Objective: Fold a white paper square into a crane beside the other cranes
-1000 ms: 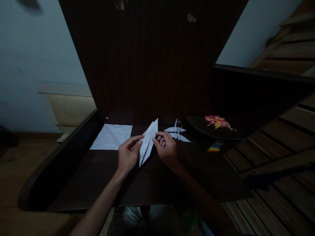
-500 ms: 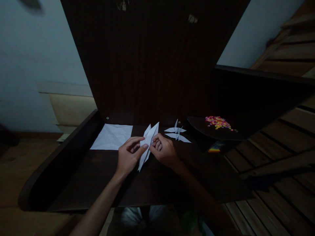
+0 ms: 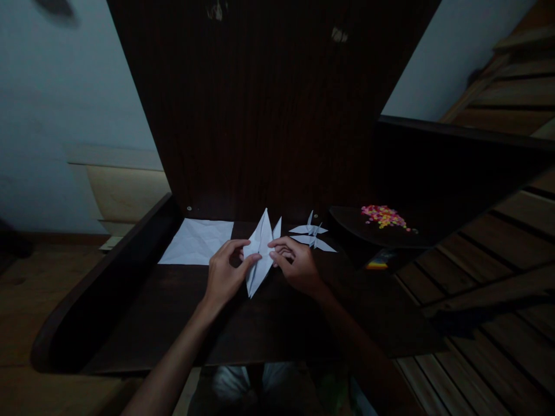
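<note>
A white folded origami paper (image 3: 259, 258), long and diamond-shaped with pointed flaps, is held between both hands above the dark desk (image 3: 173, 323). My left hand (image 3: 225, 271) pinches its left edge, the thumb lying across the front layer. On the other side, the fingertips of my right hand (image 3: 297, 264) grip its right edge. Left of the hands a creased white paper sheet (image 3: 197, 240) lies flat. Two white paper cranes (image 3: 313, 240) rest just beyond my right hand, partly overlapping in view.
A heap of small pink, yellow and orange pieces (image 3: 384, 216) sits on a rounded dark shelf (image 3: 351, 222) at the right. Below it is a small rainbow-coloured item (image 3: 377, 260). A raised side board (image 3: 104, 283) bounds the desk's left, and a tall dark panel (image 3: 269, 115) its back.
The folded paper has been opened out and turned, so a wider diamond face now shows. My right fingers have shifted from a curled pinch to a looser grip on its right edge.
</note>
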`<state>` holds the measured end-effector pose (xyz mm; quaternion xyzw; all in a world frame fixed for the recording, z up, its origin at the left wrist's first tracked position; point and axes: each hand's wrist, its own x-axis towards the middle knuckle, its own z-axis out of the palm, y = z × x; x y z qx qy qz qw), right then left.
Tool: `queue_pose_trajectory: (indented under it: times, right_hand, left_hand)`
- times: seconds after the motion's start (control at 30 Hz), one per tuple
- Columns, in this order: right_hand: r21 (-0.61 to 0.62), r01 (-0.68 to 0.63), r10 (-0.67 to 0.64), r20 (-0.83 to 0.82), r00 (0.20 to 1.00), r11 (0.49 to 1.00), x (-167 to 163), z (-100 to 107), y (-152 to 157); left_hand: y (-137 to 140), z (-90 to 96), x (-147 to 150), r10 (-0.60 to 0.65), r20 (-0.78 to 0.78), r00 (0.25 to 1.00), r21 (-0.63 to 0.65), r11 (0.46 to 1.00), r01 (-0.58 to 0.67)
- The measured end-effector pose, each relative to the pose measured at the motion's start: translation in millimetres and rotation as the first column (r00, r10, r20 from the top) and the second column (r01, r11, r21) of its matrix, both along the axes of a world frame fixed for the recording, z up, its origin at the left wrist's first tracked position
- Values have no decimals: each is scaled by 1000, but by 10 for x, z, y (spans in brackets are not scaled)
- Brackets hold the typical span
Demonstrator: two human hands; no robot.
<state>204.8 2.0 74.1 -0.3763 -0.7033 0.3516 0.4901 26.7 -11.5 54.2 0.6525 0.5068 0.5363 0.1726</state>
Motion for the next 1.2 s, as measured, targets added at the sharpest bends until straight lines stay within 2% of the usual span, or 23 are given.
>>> queue_pose_trajectory:
  times: [0.13, 0.53, 0.67, 0.8, 0.9, 1.0, 1.2]
  right_hand:
    - [8, 14, -14, -13, 1000, 1000, 16, -22, 9]
    - [36, -3, 3, -3, 1000, 999, 8, -47, 37]
    - [74, 51, -53, 31, 998, 996, 6, -38, 33]
    - [148, 104, -126, 144, 982, 983, 11, -8, 31]
    - [220, 132, -181, 222, 958, 967, 27, 7, 32]
    - [255, 101, -177, 297, 938, 962, 58, 20, 27]
    - [152, 2, -77, 489, 869, 988, 131, 5, -13]
  left_hand:
    - [7, 32, -11, 1, -51, 999, -22, 1000, -2]
    - [6, 40, 36, -78, -54, 996, -111, 991, 71]
    - [13, 62, 41, -9, -139, 990, -127, 992, -9]
    - [15, 74, 34, 40, -206, 978, -146, 987, -71]
    - [27, 70, 2, 41, -151, 988, -158, 985, -65]
    - [55, 70, -64, 16, -23, 1000, -195, 981, -20]
    - [86, 125, -178, 53, 135, 989, -307, 952, -9]
